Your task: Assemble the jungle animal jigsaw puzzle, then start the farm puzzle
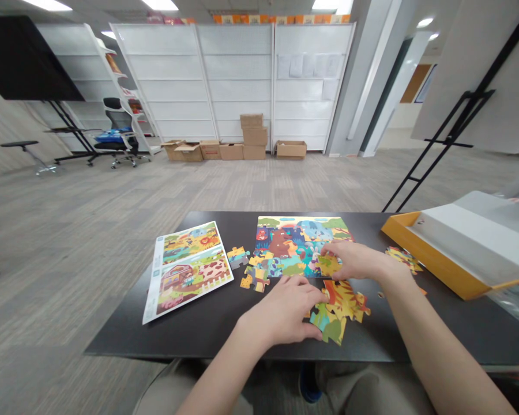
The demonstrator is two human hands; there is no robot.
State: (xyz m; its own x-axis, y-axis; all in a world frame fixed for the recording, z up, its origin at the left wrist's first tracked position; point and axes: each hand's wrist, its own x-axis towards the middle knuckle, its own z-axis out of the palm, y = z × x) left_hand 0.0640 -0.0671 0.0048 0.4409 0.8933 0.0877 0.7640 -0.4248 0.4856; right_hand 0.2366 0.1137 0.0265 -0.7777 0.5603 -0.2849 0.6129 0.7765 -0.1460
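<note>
My right hand point(355, 259) pinches a yellow-green jigsaw puzzle piece point(328, 265) at the lower right of a partly joined puzzle point(292, 245) with a bear, a rabbit and an elephant. Nearer to me, my left hand point(288, 311) has its thumb and index finger curled at the left edge of a green and teal puzzle piece point(332, 329). That piece touches or overlaps orange tiger pieces point(345, 300); their exact joint cannot be told. Left of the puzzle lie several loose pieces point(256, 275). Part of what lies under my fingers is hidden.
A printed picture sheet point(194, 268) lies on the left of the black table point(164, 340). At the right stands an open yellow and white box point(441, 251), with more loose pieces point(404, 259) beside it and clear plastic point(516, 300) near its front corner.
</note>
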